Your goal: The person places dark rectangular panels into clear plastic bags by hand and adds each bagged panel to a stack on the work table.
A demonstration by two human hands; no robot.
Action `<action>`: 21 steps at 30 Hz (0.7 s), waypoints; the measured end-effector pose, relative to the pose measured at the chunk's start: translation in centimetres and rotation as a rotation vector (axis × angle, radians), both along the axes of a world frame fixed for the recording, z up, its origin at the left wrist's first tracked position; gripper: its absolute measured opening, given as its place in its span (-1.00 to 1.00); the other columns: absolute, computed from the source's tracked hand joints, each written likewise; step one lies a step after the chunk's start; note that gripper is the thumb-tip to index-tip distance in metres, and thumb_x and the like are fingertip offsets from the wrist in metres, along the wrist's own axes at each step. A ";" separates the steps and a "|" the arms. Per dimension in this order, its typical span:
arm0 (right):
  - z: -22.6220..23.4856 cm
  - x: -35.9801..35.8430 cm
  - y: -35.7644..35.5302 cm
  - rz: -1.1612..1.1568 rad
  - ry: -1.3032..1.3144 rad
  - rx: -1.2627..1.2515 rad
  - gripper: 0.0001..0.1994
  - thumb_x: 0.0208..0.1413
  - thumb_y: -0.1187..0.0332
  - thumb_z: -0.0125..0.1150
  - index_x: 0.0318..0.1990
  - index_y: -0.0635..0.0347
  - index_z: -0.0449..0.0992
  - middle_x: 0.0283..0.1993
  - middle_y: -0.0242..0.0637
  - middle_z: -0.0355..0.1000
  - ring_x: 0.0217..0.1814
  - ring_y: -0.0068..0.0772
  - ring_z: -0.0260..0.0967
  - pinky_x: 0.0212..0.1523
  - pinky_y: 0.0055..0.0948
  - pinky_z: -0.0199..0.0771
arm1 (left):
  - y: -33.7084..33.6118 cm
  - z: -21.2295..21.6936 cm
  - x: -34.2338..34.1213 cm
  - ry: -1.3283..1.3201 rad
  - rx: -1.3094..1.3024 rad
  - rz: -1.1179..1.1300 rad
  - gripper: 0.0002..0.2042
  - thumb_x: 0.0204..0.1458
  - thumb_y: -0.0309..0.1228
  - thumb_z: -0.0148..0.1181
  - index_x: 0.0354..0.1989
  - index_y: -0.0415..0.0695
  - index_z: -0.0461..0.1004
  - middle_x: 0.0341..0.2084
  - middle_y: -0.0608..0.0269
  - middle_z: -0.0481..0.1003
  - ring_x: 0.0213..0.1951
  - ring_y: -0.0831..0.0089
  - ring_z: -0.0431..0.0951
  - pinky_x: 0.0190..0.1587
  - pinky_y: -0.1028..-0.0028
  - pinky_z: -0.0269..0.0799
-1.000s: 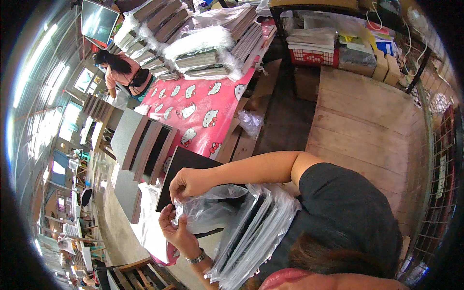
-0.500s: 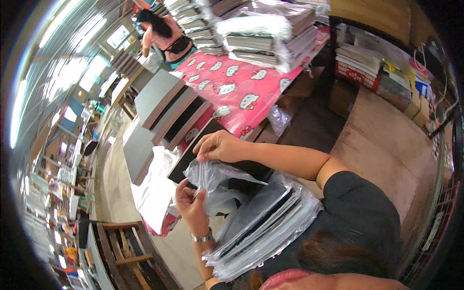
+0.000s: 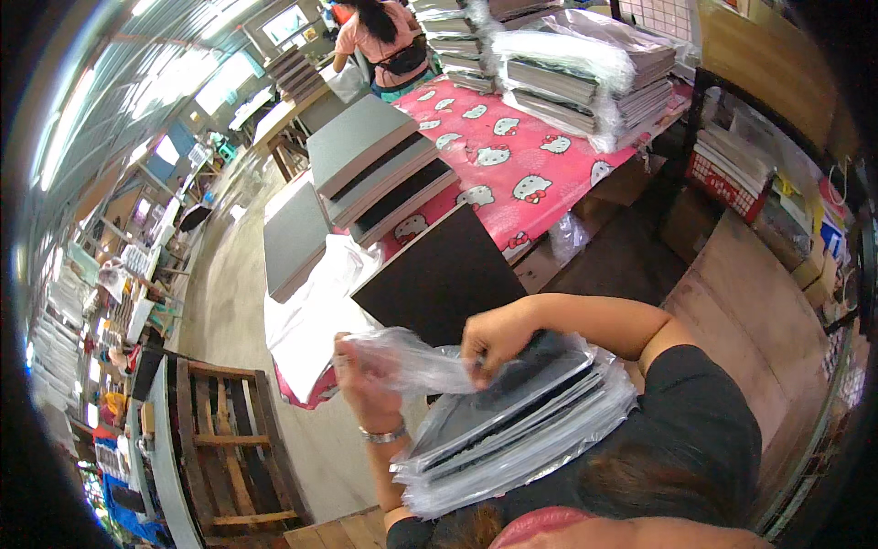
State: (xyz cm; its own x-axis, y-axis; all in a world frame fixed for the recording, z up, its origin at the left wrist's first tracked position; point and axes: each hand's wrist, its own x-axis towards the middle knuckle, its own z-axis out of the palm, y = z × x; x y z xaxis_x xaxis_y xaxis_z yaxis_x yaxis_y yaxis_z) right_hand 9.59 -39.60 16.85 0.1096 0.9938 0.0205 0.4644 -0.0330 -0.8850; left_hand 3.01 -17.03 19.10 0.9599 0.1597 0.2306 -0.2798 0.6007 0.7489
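Note:
A clear plastic bag (image 3: 416, 355) is drawn out between my two hands. My left hand (image 3: 369, 384), with a metal band at the wrist, grips its left end, though motion blurs the fingers. The right end is pinched by my right hand (image 3: 498, 343), whose fingers are bent downward. Below both hands a stack of dark flat pieces in clear plastic (image 3: 521, 439) lies against my body. Just beyond them a black board (image 3: 448, 274) rests on the near end of the table, beside crumpled white plastic (image 3: 311, 311).
Grey-topped thick boards (image 3: 366, 151) are piled on a pink patterned tablecloth (image 3: 498, 151). Plastic-wrapped stacks (image 3: 576, 78) stand farther back. A person in a pink shirt (image 3: 380, 41) works beyond the table. A wooden pallet (image 3: 233, 444) is at lower left, and a red crate (image 3: 727, 174) at right.
My right hand has come down and right toward the wrapped stack. The plastic, upright between my hands before, is now stretched sideways. The view has shifted, showing more of the black board.

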 end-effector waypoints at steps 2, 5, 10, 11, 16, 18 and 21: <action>-1.6 0.8 -0.8 0.101 -0.073 0.285 -0.86 -0.04 0.38 0.22 -0.35 0.25 0.55 -0.38 -0.40 0.47 -0.33 -0.47 0.40 -0.26 -0.47 0.37 | 0.8 -0.1 -0.9 0.063 0.094 0.043 -0.90 0.10 -0.38 0.08 -0.28 -0.08 0.34 -0.70 0.50 0.23 -0.71 0.69 0.20 -0.70 0.64 0.10; 2.4 1.8 -3.4 -0.562 0.537 0.671 -0.83 0.10 0.29 0.09 -0.36 0.20 0.44 -0.39 -0.43 0.40 -0.31 -0.52 0.37 -0.30 -0.45 0.39 | 1.0 -0.9 -3.0 0.260 0.605 -0.192 -0.84 0.07 -0.44 0.07 -0.17 -0.12 0.36 -0.65 0.54 0.28 -0.66 0.71 0.24 -0.66 0.66 0.11; 0.6 2.5 -4.6 -0.565 0.799 0.486 -0.77 0.17 0.17 0.05 -0.35 0.14 0.43 -0.44 -0.52 0.34 -0.40 -0.60 0.31 -0.35 -0.51 0.36 | 4.3 -3.9 -2.9 0.098 0.089 -0.055 -0.81 0.05 -0.50 0.08 -0.15 -0.15 0.40 -0.45 0.28 0.49 -0.42 0.49 0.46 -0.42 0.50 0.41; -0.1 2.9 -4.6 -0.309 0.426 0.315 -0.79 0.14 0.20 0.09 -0.35 0.15 0.45 -0.43 -0.51 0.36 -0.40 -0.58 0.32 -0.33 -0.50 0.37 | 4.8 -1.9 -2.2 -0.140 0.052 -0.106 -0.81 0.04 -0.51 0.06 -0.15 -0.17 0.39 -0.45 0.20 0.50 -0.43 0.40 0.49 -0.42 0.45 0.47; -1.2 4.6 -5.5 -0.520 0.503 0.581 -0.85 0.10 0.33 0.13 -0.37 0.23 0.47 -0.39 -0.32 0.44 -0.39 -0.50 0.39 -0.32 -0.50 0.40 | 4.2 -3.3 -3.9 0.399 0.792 -0.331 -0.81 0.03 -0.39 0.16 -0.22 -0.21 0.46 -0.40 0.22 0.53 -0.39 0.47 0.49 -0.33 0.43 0.45; 3.3 3.3 -4.6 -0.686 0.989 0.911 -0.76 0.17 0.19 0.04 -0.38 0.17 0.44 -0.44 -0.32 0.41 -0.48 -0.49 0.37 -0.44 -0.56 0.38 | 2.0 -3.6 -3.9 0.245 1.067 -0.742 -0.77 0.02 -0.35 0.21 -0.23 -0.24 0.50 -0.37 0.26 0.54 -0.34 0.56 0.46 -0.27 0.49 0.40; -0.1 3.1 -4.5 -0.533 0.774 0.483 -0.62 0.21 0.00 -0.10 -0.38 0.12 0.42 -0.54 -0.38 0.35 -0.53 -0.54 0.30 -0.49 -0.55 0.33 | 3.9 -2.6 -3.7 0.081 0.552 -0.425 -0.79 0.07 -0.38 0.12 -0.30 -0.32 0.50 -0.38 0.12 0.54 -0.32 0.42 0.52 -0.20 0.37 0.46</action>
State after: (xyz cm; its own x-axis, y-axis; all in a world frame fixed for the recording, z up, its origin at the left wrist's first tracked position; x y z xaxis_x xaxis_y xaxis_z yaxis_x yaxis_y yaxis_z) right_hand 12.74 -44.10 16.72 0.6816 0.7184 0.1392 -0.2031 0.3685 -0.9072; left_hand -0.72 -13.09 16.51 0.9307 -0.3534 0.0948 -0.0352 0.1714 0.9846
